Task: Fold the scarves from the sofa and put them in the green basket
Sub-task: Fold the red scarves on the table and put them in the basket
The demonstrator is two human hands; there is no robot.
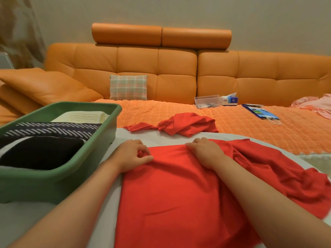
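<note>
A large red scarf (179, 194) lies spread over a white surface in front of me, its far end bunched up on the sofa's orange cover. My left hand (132, 154) pinches the scarf's top left corner between thumb and fingers. My right hand (206, 153) grips the top edge further right, fingers curled into the cloth. The green basket (100, 154) stands at the left and holds a cream scarf (84, 116), a dark striped scarf (52, 130) and a black scarf (41, 153), all folded.
The orange sofa (161, 68) runs along the back with a plaid cushion (128, 87). On its cover lie a clear plastic box (206, 101), a tissue box (230, 100), a blue paper bag (261, 111) and pink cloth (315, 104) at the far right.
</note>
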